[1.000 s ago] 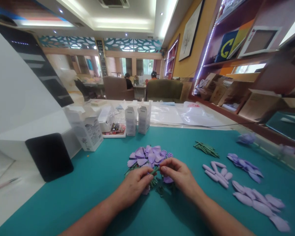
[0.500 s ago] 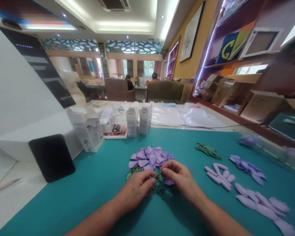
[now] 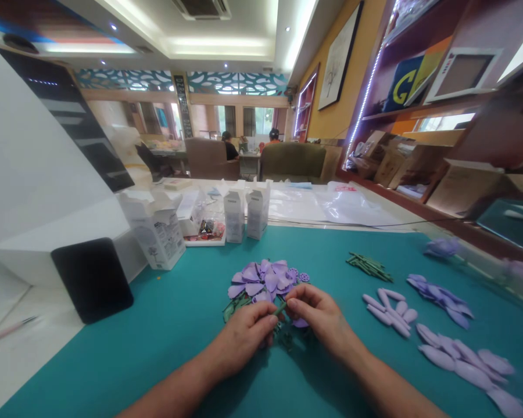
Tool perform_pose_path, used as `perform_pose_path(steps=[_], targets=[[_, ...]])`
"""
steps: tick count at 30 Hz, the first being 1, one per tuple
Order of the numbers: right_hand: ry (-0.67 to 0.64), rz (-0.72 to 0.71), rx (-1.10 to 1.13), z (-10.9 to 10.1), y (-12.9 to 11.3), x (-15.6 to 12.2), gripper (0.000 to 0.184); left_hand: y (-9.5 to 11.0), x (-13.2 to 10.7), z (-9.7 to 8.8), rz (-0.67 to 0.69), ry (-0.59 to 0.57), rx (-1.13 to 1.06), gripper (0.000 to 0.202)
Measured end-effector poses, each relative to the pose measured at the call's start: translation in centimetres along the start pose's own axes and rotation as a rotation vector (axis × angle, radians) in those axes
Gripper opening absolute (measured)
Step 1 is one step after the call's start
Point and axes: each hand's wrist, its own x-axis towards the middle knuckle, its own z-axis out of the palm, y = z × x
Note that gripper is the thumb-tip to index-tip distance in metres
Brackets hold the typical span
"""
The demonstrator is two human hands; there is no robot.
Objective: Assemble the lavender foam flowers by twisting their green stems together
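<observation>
Left hand (image 3: 244, 332), right hand (image 3: 317, 313) barely shifted; green stick (image 3: 280, 309) between their fingertips.

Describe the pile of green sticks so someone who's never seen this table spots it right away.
Start from the big teal mat and look past the right hand, toward the mat's far right part. The pile of green sticks lies there, just beyond the rounded lilac pieces. Unlike those plump pieces, its sticks are thin, straight and green.
</observation>
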Motion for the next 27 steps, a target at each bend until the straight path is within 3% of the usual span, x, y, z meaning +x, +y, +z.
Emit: perform_pose_path(steps=[18,27], targets=[[-0.013,0.020,-0.025,0.1,-1.0,-0.4,0.037,0.5,-0.2,0.1,-0.004,0.026,0.020,0.028],[-0.012,0.016,-0.015,0.1,-0.4,-0.2,0.036,0.3,-0.2,0.4,0.017,0.051,0.048,0.025]])
